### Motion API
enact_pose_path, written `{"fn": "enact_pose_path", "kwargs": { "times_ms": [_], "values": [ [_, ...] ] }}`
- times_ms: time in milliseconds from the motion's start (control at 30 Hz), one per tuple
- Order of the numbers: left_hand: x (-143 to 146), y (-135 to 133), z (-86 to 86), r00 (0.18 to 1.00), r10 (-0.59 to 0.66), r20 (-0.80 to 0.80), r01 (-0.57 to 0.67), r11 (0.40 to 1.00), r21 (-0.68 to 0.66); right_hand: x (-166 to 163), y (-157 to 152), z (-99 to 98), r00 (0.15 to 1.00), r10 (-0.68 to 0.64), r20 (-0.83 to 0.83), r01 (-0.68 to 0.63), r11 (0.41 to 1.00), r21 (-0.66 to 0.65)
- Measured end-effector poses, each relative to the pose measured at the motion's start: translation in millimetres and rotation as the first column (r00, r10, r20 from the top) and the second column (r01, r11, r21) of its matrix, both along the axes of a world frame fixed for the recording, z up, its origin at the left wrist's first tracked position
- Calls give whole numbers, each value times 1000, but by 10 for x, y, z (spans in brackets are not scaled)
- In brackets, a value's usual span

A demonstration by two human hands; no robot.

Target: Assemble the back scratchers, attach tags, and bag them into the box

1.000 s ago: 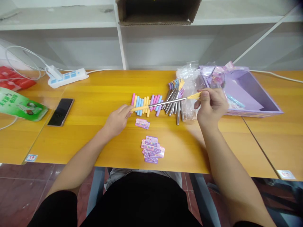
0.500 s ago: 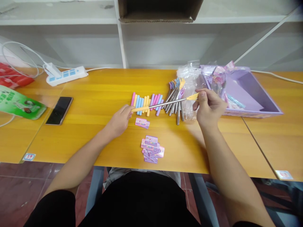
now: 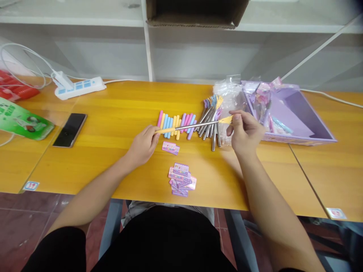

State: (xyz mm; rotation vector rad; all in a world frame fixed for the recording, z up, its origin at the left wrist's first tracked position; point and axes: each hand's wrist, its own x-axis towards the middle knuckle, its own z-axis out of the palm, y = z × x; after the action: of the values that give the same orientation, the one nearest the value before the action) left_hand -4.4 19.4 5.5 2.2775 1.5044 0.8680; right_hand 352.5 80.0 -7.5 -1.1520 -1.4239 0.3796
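Observation:
Between my two hands is a back scratcher [image 3: 196,125] with a metal rod, a yellow handle and a yellow hand-shaped head. My left hand [image 3: 142,146] is closed around the handle end. The fingers of my right hand [image 3: 244,130] pinch the yellow head. Below the rod lies a row of coloured handle tubes [image 3: 168,126] in pink, yellow, blue and purple. Just left of my right hand rests a pile of metal rods [image 3: 209,126] with coloured hand-shaped heads. Printed cards lie nearer me, in a small stack [image 3: 170,147] and a larger heap [image 3: 181,180].
Clear plastic bags [image 3: 229,92] lie beside a purple box [image 3: 317,113] holding packaged items on the right. A phone [image 3: 70,130], a power strip [image 3: 82,88] and a green package [image 3: 24,120] are at the left. A cardboard box [image 3: 195,15] sits on the shelf above.
My right hand has moved slightly left with the yellow head, and the exposed length of the back scratcher looks shorter. My left hand still grips the handle.

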Motion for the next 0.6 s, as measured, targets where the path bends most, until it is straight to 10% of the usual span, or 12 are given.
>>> {"fn": "enact_pose_path", "kwargs": {
  "times_ms": [600],
  "values": [
    [54,-43,-48,989,94,115,-90,995,-33,-133,-3,-83,980,145,-139,-160,982,-102]
  ]
}}
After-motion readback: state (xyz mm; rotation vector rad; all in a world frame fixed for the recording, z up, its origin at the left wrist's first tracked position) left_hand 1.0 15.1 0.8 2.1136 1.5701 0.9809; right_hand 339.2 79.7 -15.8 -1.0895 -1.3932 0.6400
